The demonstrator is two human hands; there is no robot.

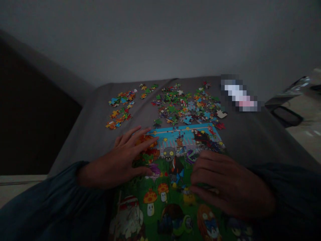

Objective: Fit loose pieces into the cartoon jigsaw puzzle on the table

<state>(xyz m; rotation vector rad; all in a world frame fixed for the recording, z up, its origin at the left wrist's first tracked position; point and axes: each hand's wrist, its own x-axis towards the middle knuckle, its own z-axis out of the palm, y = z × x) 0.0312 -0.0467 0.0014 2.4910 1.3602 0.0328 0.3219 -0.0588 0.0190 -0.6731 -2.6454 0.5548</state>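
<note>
A colourful cartoon picture sheet (160, 180) lies in front of me, printed with a grey zombie, mushrooms and other figures on green, with a blue strip at its far edge. My left hand (125, 160) rests with fingers spread over the sheet's upper left part. On the right side of the sheet, my right hand (223, 180) has its fingers curled inward and close together. Whatever it may hold is hidden behind the fingers. Beyond the sheet lie many loose jigsaw pieces (172, 108), with a smaller cluster of jigsaw pieces (120, 108) to the left.
A grey cloth (82, 134) covers the surface, which meets a pale wall (160, 40) at the back. A pixelated object (239, 93) lies at the back right. Past the right edge stand a dark loop-shaped item (287, 115) and a shiny object. The scene is dim.
</note>
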